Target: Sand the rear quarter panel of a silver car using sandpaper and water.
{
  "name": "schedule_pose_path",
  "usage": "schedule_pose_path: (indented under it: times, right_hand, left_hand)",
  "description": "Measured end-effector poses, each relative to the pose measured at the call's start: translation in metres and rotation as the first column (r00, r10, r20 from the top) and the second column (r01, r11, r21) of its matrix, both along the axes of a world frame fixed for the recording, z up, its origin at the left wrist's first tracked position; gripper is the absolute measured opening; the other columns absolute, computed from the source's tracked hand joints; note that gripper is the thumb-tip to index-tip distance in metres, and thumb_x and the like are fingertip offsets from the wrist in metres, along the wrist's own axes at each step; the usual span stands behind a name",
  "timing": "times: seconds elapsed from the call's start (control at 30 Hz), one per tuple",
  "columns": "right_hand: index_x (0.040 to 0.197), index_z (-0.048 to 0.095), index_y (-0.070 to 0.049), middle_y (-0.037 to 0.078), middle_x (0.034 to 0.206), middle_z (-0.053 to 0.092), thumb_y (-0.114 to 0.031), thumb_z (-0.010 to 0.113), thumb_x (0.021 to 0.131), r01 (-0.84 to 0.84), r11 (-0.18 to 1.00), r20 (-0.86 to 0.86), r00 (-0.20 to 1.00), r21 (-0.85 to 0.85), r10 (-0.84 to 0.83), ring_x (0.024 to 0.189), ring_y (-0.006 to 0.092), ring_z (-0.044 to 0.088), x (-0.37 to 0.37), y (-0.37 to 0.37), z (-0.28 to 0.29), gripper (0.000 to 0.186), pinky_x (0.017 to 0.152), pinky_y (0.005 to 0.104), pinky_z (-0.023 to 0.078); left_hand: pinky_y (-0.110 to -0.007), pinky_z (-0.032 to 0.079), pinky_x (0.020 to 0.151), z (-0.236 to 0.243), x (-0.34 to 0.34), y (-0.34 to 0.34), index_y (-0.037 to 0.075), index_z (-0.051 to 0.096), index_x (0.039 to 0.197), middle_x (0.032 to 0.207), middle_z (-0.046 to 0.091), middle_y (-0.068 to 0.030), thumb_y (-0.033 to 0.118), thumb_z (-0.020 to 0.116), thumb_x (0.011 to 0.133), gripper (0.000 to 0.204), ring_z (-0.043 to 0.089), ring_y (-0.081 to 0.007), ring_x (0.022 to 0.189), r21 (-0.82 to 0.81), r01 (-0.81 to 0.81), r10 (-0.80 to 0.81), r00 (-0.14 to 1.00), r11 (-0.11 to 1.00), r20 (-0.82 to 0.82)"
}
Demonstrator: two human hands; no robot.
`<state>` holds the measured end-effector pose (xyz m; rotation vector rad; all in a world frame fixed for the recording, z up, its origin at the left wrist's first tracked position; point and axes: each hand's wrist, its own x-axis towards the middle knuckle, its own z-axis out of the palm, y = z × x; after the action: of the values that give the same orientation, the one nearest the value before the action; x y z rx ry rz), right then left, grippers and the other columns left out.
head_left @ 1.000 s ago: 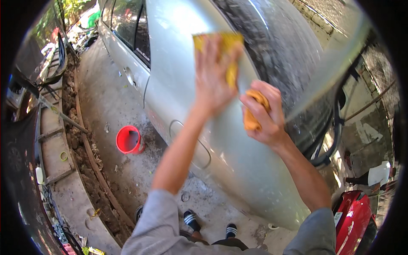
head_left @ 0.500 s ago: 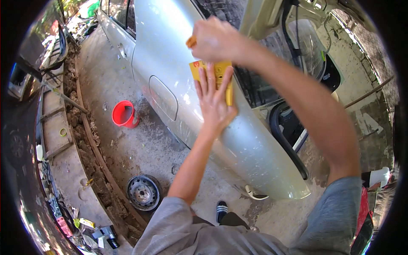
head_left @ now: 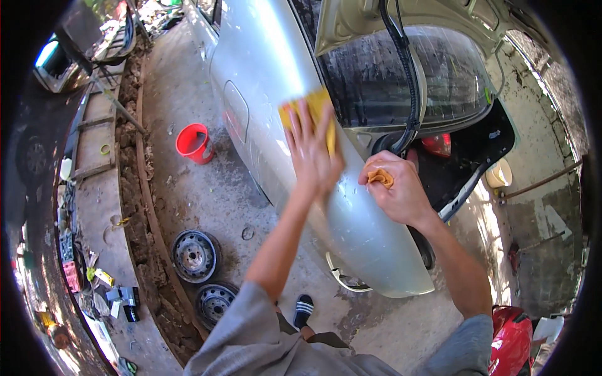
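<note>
My left hand lies with its fingers spread over a yellow sandpaper sheet, pressing it flat on the silver car's rear fender. The hand is slightly smeared by motion, and much of the sheet is hidden under it. Lower and to the right, my right hand is closed in a fist over the fender near the open boot. A crumpled orange-brown cloth pokes out of that fist. The fender looks wet and shiny, with pale specks on it.
A red bucket stands on the concrete left of the car, and two wheel rims lie nearer me. The raised boot lid hangs at upper right. A red motorbike is at lower right, and a brick-edged ditch runs along the left.
My right hand has dropped from above the left hand to the lower right, still holding the cloth. My left hand has slid the sheet rearward along the fender. The view has shifted.
</note>
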<state>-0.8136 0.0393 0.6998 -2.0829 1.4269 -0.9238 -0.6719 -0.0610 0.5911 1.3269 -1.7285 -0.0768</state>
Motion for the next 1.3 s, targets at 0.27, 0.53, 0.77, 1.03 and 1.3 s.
schedule_pose_path:
  times: [0.27, 0.53, 0.77, 1.03, 1.3]
  right_hand:
    - [0.072, 0.071, 0.000, 0.014, 0.054, 0.057, -0.017, 0.061, 0.077, 0.077, 0.904, -0.297, 0.953, 0.422, 0.058, 0.040, 0.0223, 0.051, 0.072, -0.124, 0.073, 0.020, 0.041, 0.0340, 0.041]
    - [0.094, 0.067, 0.001, 0.024, 0.109, 0.064, -0.010, 0.063, 0.081, -0.107, 0.934, -0.009, 0.994, -0.341, 0.110, 0.108, 0.0370, 0.062, 0.037, -0.059, 0.000, 0.018, 0.094, 0.0416, 0.049]
    - [0.106, 0.065, -0.002, 0.024, 0.124, 0.051, 0.000, 0.067, 0.078, -0.118, 0.947, -0.149, 0.986, -0.299, 0.076, 0.111, 0.0401, 0.056, 0.001, 0.032, -0.043, 0.028, 0.095, 0.0414, 0.048]
    - [0.108, 0.062, 0.002, 0.023, 0.123, 0.051, 0.000, 0.069, 0.076, -0.142, 0.959, -0.226, 0.970, -0.245, 0.086, 0.109, 0.0389, 0.054, 0.004, 0.037, -0.034, 0.033, 0.092, 0.0422, 0.047]
    - [0.109, 0.063, -0.001, 0.024, 0.122, 0.049, -0.002, 0.071, 0.077, -0.085, 0.976, -0.317, 0.948, -0.203, 0.017, 0.110, 0.0382, 0.054, -0.020, 0.044, -0.028, 0.033, 0.092, 0.0421, 0.048]
  left_hand:
    - [-0.061, 0.011, 0.117, -0.008, 0.002, 0.000, 0.024, 0.046, 0.147, 0.162, 0.015, -0.0190, 0.030, 0.054, 0.089, 0.059, 0.013, -0.0469, 0.148, 0.082, 0.001, 0.002, 0.999, 0.997, -0.038]
    - [-0.063, 0.016, 0.115, 0.001, 0.014, 0.007, 0.028, 0.044, 0.148, 0.160, 0.021, -0.0222, 0.031, 0.049, 0.090, 0.059, 0.017, -0.0480, 0.146, 0.005, 0.013, -0.013, 1.000, 1.000, -0.022]
    - [-0.059, 0.019, 0.115, 0.024, 0.039, -0.055, 0.028, 0.044, 0.148, 0.159, 0.025, -0.0216, 0.027, 0.053, 0.091, 0.057, 0.023, -0.0452, 0.145, -0.132, -0.060, 0.051, 0.996, 0.989, -0.071]
    - [-0.048, 0.004, 0.122, -0.025, 0.110, -0.078, 0.008, 0.017, 0.157, 0.162, 0.016, -0.0172, 0.026, 0.032, 0.104, 0.057, 0.010, -0.0344, 0.151, 0.182, -0.039, 0.066, 0.988, 0.983, -0.142]
    - [-0.049, 0.008, 0.121, -0.061, 0.052, 0.010, 0.009, 0.023, 0.156, 0.162, 0.019, -0.0163, 0.023, 0.041, 0.100, 0.060, 0.013, -0.0344, 0.150, -0.010, 0.104, -0.104, 0.974, 0.995, -0.199]
